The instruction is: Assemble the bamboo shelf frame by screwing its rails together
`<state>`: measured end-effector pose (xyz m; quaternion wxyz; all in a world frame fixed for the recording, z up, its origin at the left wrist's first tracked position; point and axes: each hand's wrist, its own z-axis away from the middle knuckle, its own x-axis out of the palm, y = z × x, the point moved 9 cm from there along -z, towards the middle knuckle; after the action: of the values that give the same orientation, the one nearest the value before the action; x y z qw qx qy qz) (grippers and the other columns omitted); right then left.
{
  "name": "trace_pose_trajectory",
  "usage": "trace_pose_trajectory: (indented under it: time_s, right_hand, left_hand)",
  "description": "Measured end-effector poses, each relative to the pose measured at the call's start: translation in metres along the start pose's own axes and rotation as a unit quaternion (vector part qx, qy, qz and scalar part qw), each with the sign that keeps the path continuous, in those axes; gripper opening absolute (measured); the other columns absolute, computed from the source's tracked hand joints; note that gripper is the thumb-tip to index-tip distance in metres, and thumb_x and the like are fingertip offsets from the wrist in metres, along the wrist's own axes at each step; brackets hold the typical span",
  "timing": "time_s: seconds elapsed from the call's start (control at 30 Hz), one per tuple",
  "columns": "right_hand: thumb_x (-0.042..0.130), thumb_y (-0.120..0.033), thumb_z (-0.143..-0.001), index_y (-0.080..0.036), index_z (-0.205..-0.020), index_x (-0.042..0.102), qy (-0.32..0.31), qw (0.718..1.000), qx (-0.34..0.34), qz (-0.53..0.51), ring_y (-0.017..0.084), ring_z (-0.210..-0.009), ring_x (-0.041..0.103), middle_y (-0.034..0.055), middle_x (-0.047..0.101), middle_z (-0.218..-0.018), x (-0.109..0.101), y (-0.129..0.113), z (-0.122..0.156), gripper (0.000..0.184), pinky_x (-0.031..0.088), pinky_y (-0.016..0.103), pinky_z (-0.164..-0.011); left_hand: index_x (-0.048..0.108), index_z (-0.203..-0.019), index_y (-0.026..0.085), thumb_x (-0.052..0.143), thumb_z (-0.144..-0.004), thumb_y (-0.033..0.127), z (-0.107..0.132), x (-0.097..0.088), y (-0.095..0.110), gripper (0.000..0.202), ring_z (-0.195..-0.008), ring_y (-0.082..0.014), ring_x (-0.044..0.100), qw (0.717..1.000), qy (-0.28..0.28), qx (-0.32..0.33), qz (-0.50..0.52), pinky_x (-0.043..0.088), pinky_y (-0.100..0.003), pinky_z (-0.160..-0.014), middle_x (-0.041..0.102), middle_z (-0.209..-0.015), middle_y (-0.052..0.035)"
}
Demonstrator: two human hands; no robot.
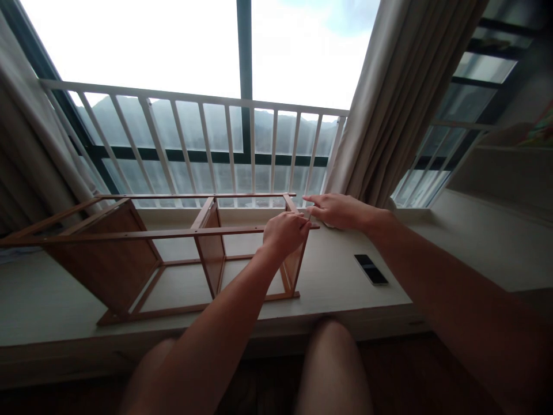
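Observation:
A brown wooden shelf rack [209,245] lies on its side on the pale window ledge, with its slim rails running left to right. My left hand [284,233] rests at the rack's right end, over the near upper rail, its fingers closed together by the rail's tip. Just beyond it is my right hand [336,210], index finger stretched forward, the thumb and other fingers bent close to the left fingertips. Something small and thin shows between the two hands, too small to name. The left hand and wrist hide part of the rail and end panel.
A dark phone [370,270] lies on the ledge [332,282] to the right of the rack. Behind stand a white railing [199,95] and a window, with curtains [389,98] at both sides. My knees [332,357] are against the ledge's front.

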<state>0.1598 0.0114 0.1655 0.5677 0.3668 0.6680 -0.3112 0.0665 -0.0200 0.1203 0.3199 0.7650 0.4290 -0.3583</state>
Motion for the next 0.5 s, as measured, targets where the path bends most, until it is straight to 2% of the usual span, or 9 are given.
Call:
trace_pose_trajectory:
  time_s: [0.1, 0.17, 0.3, 0.5]
  right_hand:
    - [0.028, -0.067, -0.093, -0.018, -0.123, 0.061, 0.066, 0.994, 0.081, 0.022, 0.032, -0.1, 0.065, 0.018, 0.069, -0.116, -0.012, 0.006, 0.003, 0.066, 0.045, 0.038, -0.08]
    - [0.032, -0.068, -0.091, -0.018, -0.11, 0.065, 0.093, 0.987, 0.117, 0.051, 0.032, -0.091, 0.065, 0.0189, 0.071, -0.104, -0.016, 0.008, 0.004, 0.064, 0.045, 0.038, -0.074]
    - [0.044, -0.059, -0.091, -0.019, -0.1, 0.068, 0.106, 0.983, 0.13, 0.072, 0.03, -0.088, 0.065, 0.0175, 0.071, -0.098, -0.015, 0.007, 0.002, 0.047, 0.044, 0.036, -0.069]
    - [0.051, -0.049, -0.089, -0.019, -0.093, 0.071, 0.121, 0.981, 0.142, 0.047, 0.027, -0.085, 0.065, 0.0153, 0.071, -0.094, -0.016, 0.007, 0.002, 0.036, 0.045, 0.034, -0.068]
  left_hand:
    - [0.075, -0.103, 0.031, 0.041, -0.096, 0.046, 0.0, 0.0, 0.0, 0.037, -0.109, -0.024, 0.064, 1.0, -0.002, -0.003, 0.002, 0.049, -0.034, -0.084, 0.071, -0.118, -0.002]
    - [0.075, -0.105, 0.031, 0.041, -0.096, 0.047, 0.0, 0.0, 0.0, 0.038, -0.109, -0.0238, 0.064, 1.0, -0.004, -0.006, 0.001, 0.049, -0.034, -0.084, 0.072, -0.117, -0.0026]
    - [0.075, -0.105, 0.031, 0.041, -0.096, 0.048, -0.001, 0.0, 0.0, 0.039, -0.108, -0.0235, 0.064, 1.0, -0.01, -0.01, 0.001, 0.049, -0.034, -0.083, 0.072, -0.115, -0.0029]
    - [0.076, -0.101, 0.032, 0.042, -0.096, 0.048, 0.0, 0.002, -0.001, 0.038, -0.107, -0.0232, 0.065, 1.0, -0.006, -0.005, 0.006, 0.049, -0.034, -0.081, 0.072, -0.115, -0.0021]
